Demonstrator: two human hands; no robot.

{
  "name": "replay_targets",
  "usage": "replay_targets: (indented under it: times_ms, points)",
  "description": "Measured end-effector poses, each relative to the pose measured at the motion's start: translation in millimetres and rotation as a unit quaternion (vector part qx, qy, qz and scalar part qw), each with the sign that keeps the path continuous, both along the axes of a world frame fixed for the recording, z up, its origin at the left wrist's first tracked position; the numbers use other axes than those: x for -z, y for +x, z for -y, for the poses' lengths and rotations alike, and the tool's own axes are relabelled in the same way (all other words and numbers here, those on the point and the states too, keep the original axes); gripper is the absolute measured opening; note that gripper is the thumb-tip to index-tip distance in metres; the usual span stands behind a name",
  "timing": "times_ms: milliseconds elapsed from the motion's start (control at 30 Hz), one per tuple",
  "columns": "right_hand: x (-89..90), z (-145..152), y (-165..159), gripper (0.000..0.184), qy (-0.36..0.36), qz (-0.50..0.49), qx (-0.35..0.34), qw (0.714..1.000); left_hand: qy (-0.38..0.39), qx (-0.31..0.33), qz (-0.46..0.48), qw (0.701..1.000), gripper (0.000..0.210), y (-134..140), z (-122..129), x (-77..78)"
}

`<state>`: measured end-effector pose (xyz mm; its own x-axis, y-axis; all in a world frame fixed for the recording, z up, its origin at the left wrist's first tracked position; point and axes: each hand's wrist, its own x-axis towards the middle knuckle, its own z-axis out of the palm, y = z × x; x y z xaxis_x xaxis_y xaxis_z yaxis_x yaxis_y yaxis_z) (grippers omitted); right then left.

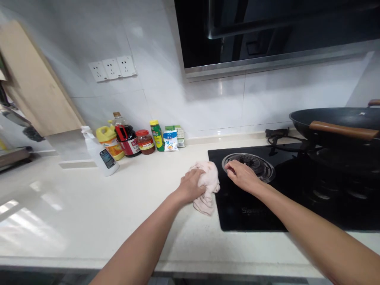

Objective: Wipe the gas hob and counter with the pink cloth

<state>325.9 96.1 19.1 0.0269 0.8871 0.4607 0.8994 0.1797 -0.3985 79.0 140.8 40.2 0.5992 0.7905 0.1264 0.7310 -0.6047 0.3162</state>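
Observation:
My left hand [191, 187] is closed on a pale pink cloth [210, 178], which lies crumpled on the white counter at the left edge of the black gas stove [246, 217]. Over the left burner [261, 168] is my right hand [242, 176], its fingers curled together at the burner's metal ring. Whatever those fingers may hold is too small or hidden to make out. No pan support stands on this burner.
A dark wok [332, 118] with a wooden handle sits at the stove's right. A black pan support [285, 140] lies behind the stove. Along the wall stand a white spray bottle [102, 156], a dark sauce bottle [127, 138], a red-lidded jar [145, 142] and seasoning packets. The range hood [267, 35] overhangs.

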Motion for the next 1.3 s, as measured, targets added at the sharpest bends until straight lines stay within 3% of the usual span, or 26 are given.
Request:
replay_targets:
  times_ms: [100,200,367,667,833,967,1167,1300]
  points:
    - [1.6,-1.1,1.8,0.015,-0.006,0.008,0.001,1.000,0.018,-0.082,-0.047,0.995,0.055,-12.9,-16.7,-2.1]
    - [2.6,-2.8,3.3,0.014,-0.012,0.019,0.000,1.000,0.018,-0.107,-0.063,0.992,0.054,-17.7,-20.2,-5.0]
    - [3.4,-3.8,1.2,0.015,-0.022,0.030,0.013,0.999,0.008,-0.050,-0.084,0.995,0.060,-3.7,0.5,-8.3]
    - [10.6,-7.0,-6.6,0.021,-0.013,0.010,-0.026,1.000,-0.041,0.026,-0.088,0.995,0.105,3.5,15.9,-10.7]
    - [17.6,-7.5,-9.7,0.024,-0.015,0.029,-0.045,0.998,-0.028,0.038,-0.080,0.996,0.074,1.1,16.5,-17.4]
    - [19.7,-6.5,-10.1,0.025,-0.016,0.053,-0.051,0.997,-0.028,0.025,-0.051,0.998,0.057,-3.0,6.2,-14.3]
    - [19.9,-4.1,-10.3,0.025,-0.013,0.060,-0.073,0.995,0.012,-0.072,-0.038,0.997,0.054,-5.2,-15.7,1.2]
    - [17.4,-1.4,-12.7,0.025,-0.020,0.048,-0.072,0.996,0.006,-0.108,-0.050,0.993,0.061,-7.4,-22.4,0.7]
